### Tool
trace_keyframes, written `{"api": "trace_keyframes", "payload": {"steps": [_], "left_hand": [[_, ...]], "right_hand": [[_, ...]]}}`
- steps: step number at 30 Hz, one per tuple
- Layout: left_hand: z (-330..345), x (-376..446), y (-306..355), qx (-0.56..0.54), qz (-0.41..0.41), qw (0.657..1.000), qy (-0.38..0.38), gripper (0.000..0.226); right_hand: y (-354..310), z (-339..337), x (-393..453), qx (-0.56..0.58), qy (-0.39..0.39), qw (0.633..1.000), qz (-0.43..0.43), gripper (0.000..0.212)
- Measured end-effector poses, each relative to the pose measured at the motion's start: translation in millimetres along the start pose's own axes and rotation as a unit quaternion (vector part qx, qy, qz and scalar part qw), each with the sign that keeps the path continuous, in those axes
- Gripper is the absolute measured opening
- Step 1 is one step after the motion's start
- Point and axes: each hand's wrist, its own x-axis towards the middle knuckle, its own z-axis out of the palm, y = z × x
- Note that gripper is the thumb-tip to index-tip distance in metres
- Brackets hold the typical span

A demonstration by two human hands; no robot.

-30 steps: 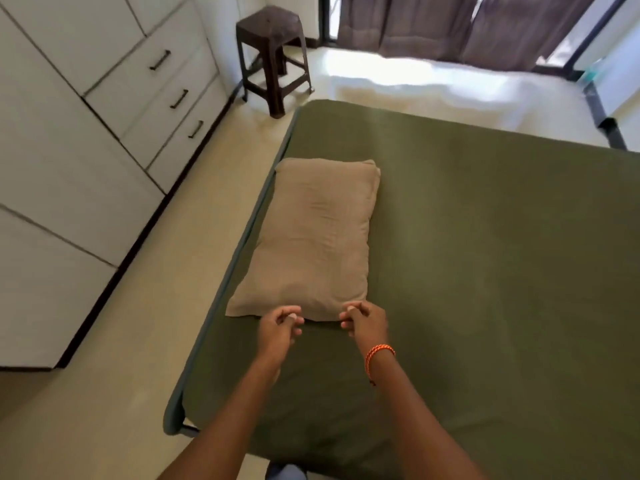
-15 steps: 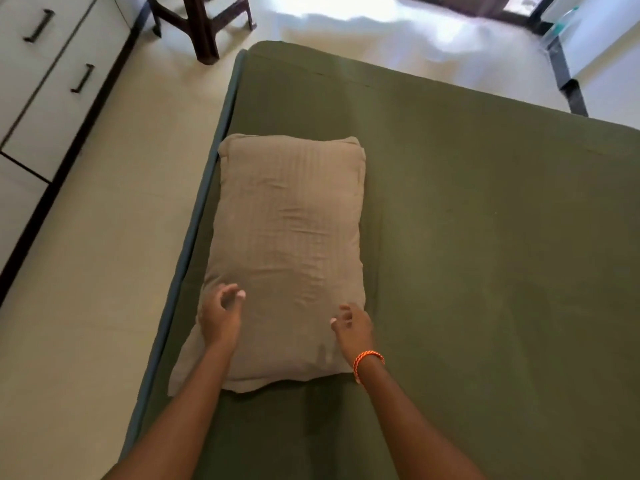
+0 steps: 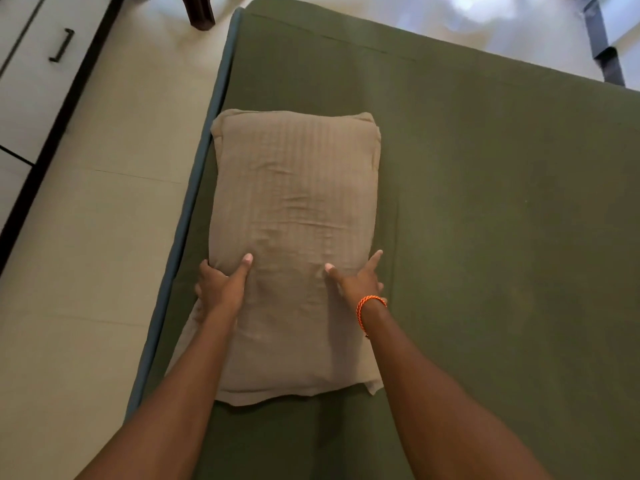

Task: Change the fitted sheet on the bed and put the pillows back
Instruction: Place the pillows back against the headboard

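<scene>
Olive-green fitted sheet (image 3: 485,237) covered the bed, with one tan pillow (image 3: 294,188) lying lengthwise along its left edge.

Nearest the camera, both bare forearms reached forward over the pillow's near end, which lay flat on the sheet. Left hand (image 3: 221,285) gripped the pillow's left side, thumb on top and fingers wrapped around the edge. Right hand (image 3: 358,280) held the right side, thumb and index finger spread across the top and the other fingers curled over the edge; an orange bracelet (image 3: 370,305) sat on that wrist. Beyond the hands, the pillow showed faint stripes and shallow creases. Left of the bed lay pale floor tile (image 3: 104,237), then white drawers (image 3: 41,64) with a dark handle (image 3: 62,45). At the far end, a dark furniture leg (image 3: 201,12) stood on the floor.
</scene>
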Motion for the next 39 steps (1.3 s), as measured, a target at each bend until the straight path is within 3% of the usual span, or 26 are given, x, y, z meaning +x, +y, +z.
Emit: {"api": "trace_keyframes", "payload": {"steps": [2,3,5,6,7,10,14,19,22,25,28,30,39], "left_hand": [[1,-10,9,0.034,0.004,0.999,0.01,0.106],[-1,-17,14,0.045,0.017,0.999,0.014,0.094],[-4,-32,26,0.063,0.052,0.996,0.02,0.071],[-7,-42,30,0.041,0.065,0.997,0.016,0.064],[-9,-51,33,-0.002,0.073,0.997,0.003,0.057],[-22,-92,32,-0.102,0.078,0.991,-0.04,0.042],[-30,-176,13,-0.153,0.097,0.979,-0.093,0.034],[-13,-307,-31,-0.18,0.119,0.972,-0.096,0.02],[11,-389,-72,-0.175,0.135,0.967,-0.123,0.015],[40,-474,-113,-0.177,0.143,0.963,-0.142,0.012],[73,-563,-148,-0.168,0.172,0.957,-0.162,0.01],[91,-607,-165,-0.157,0.179,0.956,-0.172,0.009],[153,-783,-186,-0.151,0.211,0.934,-0.245,0.012]], "right_hand": [[-2,-9,6,0.069,-0.037,0.997,0.018,0.141],[-4,-13,4,0.102,-0.058,0.993,0.026,0.126],[-2,-23,2,0.101,-0.079,0.991,0.034,0.056],[-1,-29,-3,0.082,-0.065,0.994,0.024,0.033],[5,-35,-3,0.069,-0.051,0.996,0.016,0.03],[19,-61,-18,0.034,-0.048,0.998,0.008,0.027],[63,-110,-70,0.136,-0.047,0.989,-0.037,0.024],[148,-197,-141,0.122,-0.008,0.991,-0.058,0.006],[217,-251,-183,0.129,0.027,0.99,-0.047,0.019],[295,-304,-222,0.119,0.037,0.992,-0.035,0.058],[385,-361,-257,0.117,0.049,0.991,-0.035,0.052],[433,-389,-267,0.119,0.08,0.988,-0.051,0.064],[567,-539,-357,0.175,0.208,0.962,-0.028,0.027]]}}
